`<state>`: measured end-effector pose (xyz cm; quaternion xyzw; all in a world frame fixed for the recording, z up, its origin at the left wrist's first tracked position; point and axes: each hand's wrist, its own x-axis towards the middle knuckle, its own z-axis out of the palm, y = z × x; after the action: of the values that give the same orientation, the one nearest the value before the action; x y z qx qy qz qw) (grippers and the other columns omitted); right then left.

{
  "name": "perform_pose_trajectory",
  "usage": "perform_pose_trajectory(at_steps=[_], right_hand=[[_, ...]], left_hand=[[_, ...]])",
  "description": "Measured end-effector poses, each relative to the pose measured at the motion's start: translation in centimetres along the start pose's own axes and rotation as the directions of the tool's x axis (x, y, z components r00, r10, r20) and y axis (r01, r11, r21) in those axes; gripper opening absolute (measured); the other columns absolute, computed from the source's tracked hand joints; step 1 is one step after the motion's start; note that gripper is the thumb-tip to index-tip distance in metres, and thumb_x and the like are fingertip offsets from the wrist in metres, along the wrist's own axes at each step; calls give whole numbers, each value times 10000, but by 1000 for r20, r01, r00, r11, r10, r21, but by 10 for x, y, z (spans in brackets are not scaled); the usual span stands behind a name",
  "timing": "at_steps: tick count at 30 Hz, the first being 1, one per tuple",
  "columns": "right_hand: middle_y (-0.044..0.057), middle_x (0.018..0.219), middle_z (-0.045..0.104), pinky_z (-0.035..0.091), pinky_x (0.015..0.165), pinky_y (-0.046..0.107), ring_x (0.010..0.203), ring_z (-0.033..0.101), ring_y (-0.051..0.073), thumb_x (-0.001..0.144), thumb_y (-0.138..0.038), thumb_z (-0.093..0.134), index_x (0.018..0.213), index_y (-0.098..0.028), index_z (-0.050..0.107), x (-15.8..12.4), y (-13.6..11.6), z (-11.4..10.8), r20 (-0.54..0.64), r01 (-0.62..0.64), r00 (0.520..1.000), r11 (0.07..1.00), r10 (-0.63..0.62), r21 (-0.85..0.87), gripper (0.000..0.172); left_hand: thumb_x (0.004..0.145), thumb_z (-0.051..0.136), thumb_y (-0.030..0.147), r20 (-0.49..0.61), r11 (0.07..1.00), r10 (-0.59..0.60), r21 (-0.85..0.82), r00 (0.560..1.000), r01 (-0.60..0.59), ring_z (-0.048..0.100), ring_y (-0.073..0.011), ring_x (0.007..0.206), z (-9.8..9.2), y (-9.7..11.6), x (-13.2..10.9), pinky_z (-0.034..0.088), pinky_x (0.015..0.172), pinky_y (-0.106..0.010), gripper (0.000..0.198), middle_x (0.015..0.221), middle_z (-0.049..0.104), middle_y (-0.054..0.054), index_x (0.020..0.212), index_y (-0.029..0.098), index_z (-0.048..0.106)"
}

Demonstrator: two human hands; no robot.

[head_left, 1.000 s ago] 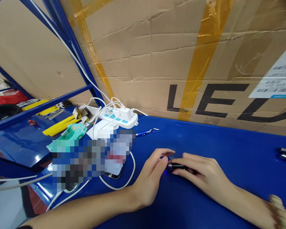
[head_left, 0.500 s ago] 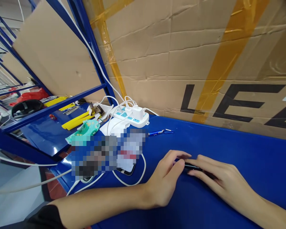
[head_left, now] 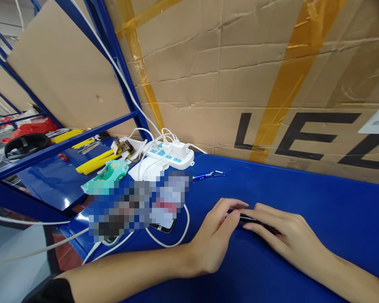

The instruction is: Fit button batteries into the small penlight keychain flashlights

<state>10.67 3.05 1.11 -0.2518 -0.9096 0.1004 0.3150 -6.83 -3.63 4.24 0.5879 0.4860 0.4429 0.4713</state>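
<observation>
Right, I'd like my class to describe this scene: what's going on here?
A person's right hand holds a slim black object above a blue table. The left hand curls at its left end, the grip partly hidden. Beyond them lie a blue pen-like item and a white power strip.

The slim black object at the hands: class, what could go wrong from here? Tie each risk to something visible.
1. The slim black object is pinched in the right hand, with the left hand at one end; it could slip onto the smooth blue table.
2. A white cable loops close to the left forearm, so a sideways sweep might snag it.
</observation>
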Motion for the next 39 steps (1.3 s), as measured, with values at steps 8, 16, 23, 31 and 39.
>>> perform_pose_trajectory(at_steps=[8, 16, 23, 31, 39], right_hand=[[12, 793, 658, 446, 554, 188, 630, 613, 100, 951, -401, 404, 1061, -215, 652, 3, -5, -8, 37, -22, 999, 996, 19, 81, 329], [-20, 762, 642, 404, 543, 173, 631, 597, 81, 885, -395, 546, 991, -238, 682, 2, -3, -8, 57, -53, 997, 987, 45, 148, 233], [-3, 774, 655, 426, 561, 181, 655, 614, 94, 916, -419, 479, 1007, -235, 686, 3, -2, -7, 47, -29, 999, 991, 23, 129, 291], [28, 832, 650, 453, 575, 193, 664, 616, 105, 952, -411, 394, 1081, -212, 654, 1, -3, -8, 48, -19, 999, 996, 15, 87, 353], [35, 899, 680, 477, 608, 199, 734, 653, 125, 959, -407, 372, 1071, -222, 653, 1, -3, -7, 69, -5, 998, 999, 2, 49, 354]], left_hand=[[958, 300, 314, 37, 999, -51, 4, 998, 51, 467, -202, 1171, 1, 0, 1, 302, 1029, -322, 322, 1191, 564, -69, 1127, 156, 525], [956, 293, 327, 47, 996, -79, 45, 996, 77, 429, -193, 1210, 2, -1, 3, 295, 1030, -300, 333, 1225, 546, -60, 1141, 167, 520], [949, 295, 333, 52, 997, -70, 28, 996, 68, 448, -203, 1185, 3, 0, 2, 309, 1021, -302, 337, 1202, 554, -73, 1124, 156, 521], [948, 305, 331, 56, 999, -49, 20, 997, 48, 472, -205, 1162, 2, 3, 3, 315, 1008, -303, 333, 1183, 570, -68, 1125, 153, 523], [953, 311, 330, 49, 999, -35, 28, 998, 33, 471, -194, 1162, 3, 1, 1, 327, 1004, -280, 322, 1182, 569, -60, 1120, 160, 527]])
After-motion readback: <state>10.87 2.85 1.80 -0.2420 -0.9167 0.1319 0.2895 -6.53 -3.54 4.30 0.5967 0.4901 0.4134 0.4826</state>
